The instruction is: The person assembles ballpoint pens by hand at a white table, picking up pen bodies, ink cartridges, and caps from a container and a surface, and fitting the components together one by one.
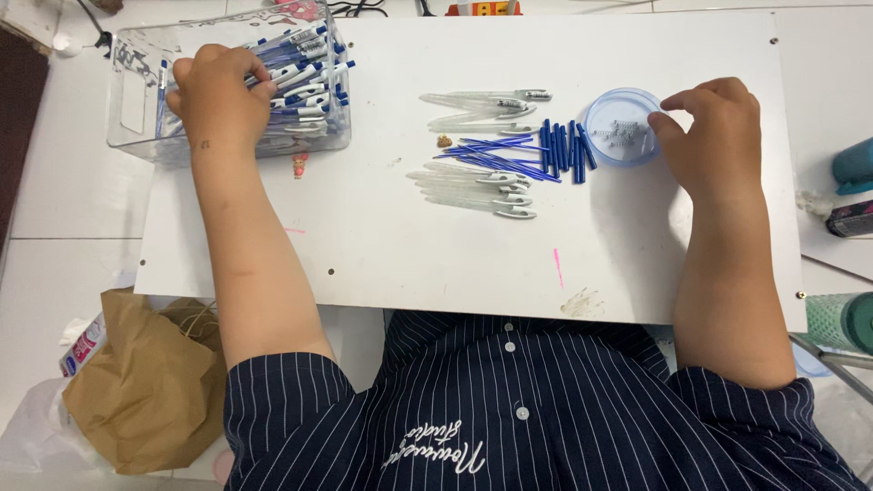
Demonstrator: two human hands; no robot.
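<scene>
My left hand (218,95) reaches into a clear plastic bin (136,100) at the far left, fingers curled over the blue and white pens (305,77) piled inside. My right hand (714,136) rests at the rim of a small blue round dish (596,114) holding small metal springs (623,132); thumb and forefinger are pinched together, and what they hold is too small to tell. Between the hands lie clear pen barrels (477,186), a second group of clear pen barrels (482,107), thin blue refills (496,155) and short blue pen caps (564,147), all on a white board (409,245).
A brown paper bag (150,382) sits on the floor at the lower left beside a clear plastic bag (27,427). A teal object (855,164) and a dark small box (850,218) lie right of the board. A green mesh item (841,323) is at the right edge.
</scene>
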